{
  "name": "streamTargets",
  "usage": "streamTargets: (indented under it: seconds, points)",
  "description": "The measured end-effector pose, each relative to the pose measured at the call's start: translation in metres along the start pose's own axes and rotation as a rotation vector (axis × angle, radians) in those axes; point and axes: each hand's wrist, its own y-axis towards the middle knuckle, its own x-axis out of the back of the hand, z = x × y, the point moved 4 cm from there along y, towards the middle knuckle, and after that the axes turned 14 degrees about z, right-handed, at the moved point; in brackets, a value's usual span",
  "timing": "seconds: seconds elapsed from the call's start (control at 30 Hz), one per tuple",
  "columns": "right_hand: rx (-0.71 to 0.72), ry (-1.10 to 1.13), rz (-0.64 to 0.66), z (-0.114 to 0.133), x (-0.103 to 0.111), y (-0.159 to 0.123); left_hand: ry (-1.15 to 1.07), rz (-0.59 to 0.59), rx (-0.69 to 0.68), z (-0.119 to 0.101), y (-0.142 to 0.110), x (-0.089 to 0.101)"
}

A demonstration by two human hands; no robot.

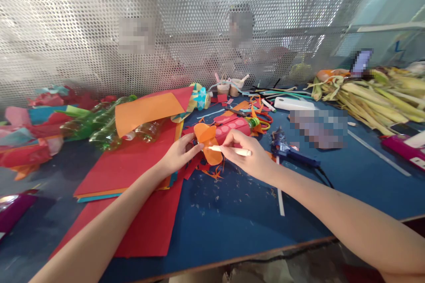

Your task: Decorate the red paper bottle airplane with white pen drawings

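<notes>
The step in hand looks like marking or detailing the orange paper cut-out (206,132). It sits near the middle of the surface (229,225), in front of the left end of a red, pink-spotted bottle shape (234,127) with a green neck.

The left hand (177,154) holds the cut-out at its left side, its fingers nearly closed, with the thumb against the paper's edge; how the fingertips behind it are placed cannot be made out. The right hand (247,155) has its fingers closed around a slim white marker (244,152), whose narrow end points left and comes up to the cut-out. Whether the tip actually touches the paper is too small to tell.

The next move seems to call for a steady left grip, so the thin sheet does not flex or turn, and light, controlled pressure from the marker, clear of the left thumb.

Orange and red paper scraps (214,173) lie just below the cut-out. Red paper sheets (149,230) spread under and beside the left forearm, scissors (266,120) lie beyond the right hand, and a blue glue gun (295,154) rests to its right.
</notes>
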Motion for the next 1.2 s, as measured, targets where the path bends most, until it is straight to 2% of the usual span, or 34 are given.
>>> streamTargets:
  seconds: [0.2,0.33,0.43,0.67,0.83,1.2]
  points:
    - [-0.008,0.015,-0.032,-0.001,0.0,-0.001,-0.008,-0.004,0.009,0.002,0.0,-0.001]
    - [-0.006,0.215,-0.132,-0.005,0.006,0.002,-0.002,-0.01,0.013,0.002,0.0,0.0]
    - [-0.014,0.361,-0.142,-0.012,0.01,0.005,0.023,-0.003,0.025,0.001,0.0,0.0]
    - [-0.005,0.307,-0.107,-0.02,0.008,0.007,0.007,-0.006,0.02,0.0,0.0,0.001]
    - [-0.026,0.257,-0.036,-0.019,0.001,0.004,0.007,-0.007,0.024,0.0,0.0,0.001]
    - [0.001,0.152,0.002,-0.018,0.001,0.003,-0.006,0.0,0.019,0.001,0.0,0.0]
